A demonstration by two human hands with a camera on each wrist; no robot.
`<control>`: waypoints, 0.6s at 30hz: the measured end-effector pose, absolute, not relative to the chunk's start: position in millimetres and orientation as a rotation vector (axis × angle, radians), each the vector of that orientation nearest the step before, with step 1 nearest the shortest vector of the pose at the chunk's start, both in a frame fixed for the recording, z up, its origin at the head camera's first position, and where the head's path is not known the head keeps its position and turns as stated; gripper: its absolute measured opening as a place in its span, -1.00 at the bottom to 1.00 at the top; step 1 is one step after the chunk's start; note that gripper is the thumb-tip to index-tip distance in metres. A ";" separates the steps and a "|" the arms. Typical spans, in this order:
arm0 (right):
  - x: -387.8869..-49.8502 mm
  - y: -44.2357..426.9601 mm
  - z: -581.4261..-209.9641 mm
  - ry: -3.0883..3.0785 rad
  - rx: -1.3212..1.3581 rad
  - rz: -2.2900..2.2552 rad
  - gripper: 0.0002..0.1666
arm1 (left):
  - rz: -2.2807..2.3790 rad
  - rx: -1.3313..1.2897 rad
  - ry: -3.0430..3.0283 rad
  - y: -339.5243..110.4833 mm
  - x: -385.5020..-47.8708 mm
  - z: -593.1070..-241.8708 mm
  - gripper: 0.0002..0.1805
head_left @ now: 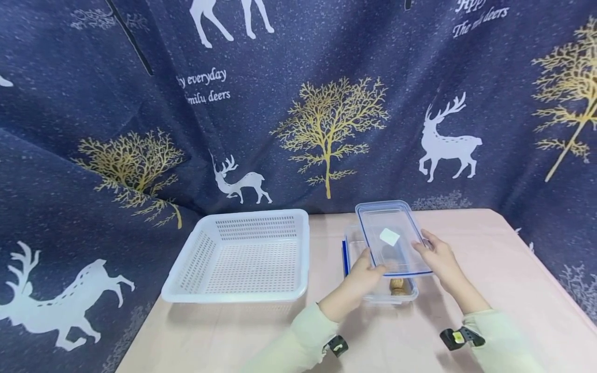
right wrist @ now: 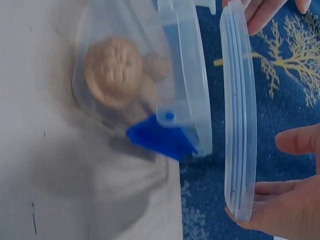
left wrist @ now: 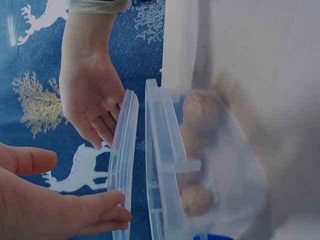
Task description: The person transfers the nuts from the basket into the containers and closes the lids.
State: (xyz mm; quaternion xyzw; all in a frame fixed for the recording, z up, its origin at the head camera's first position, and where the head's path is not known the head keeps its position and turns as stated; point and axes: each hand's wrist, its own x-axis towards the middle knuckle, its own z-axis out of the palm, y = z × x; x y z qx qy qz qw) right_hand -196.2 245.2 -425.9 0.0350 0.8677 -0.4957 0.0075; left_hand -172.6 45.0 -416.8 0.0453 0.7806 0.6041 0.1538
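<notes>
A clear plastic lid (head_left: 380,217) with a blue seal and a white square label is held tilted above a clear food box (head_left: 389,299). My left hand (head_left: 361,280) holds the lid's near left corner, thumb on top. At the right edge, my right hand (head_left: 440,261) grips it. Inside the box lie several walnuts (left wrist: 201,107), seen through its wall in both wrist views; from the head most are behind the lid. A gap separates lid and box rim in the wrist views. One blue latch flap (right wrist: 162,137) hangs outward.
A white perforated plastic basket (head_left: 235,298) stands on the pink tabletop (head_left: 224,336), left of the box. Behind the table hangs a dark blue curtain (head_left: 298,52) with deer and tree prints.
</notes>
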 end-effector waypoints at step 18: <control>-192.4 209.9 -423.4 2.603 0.168 -1.951 -0.23 | 1.919 0.049 2.220 17.6 -176.0 -419.1 -0.18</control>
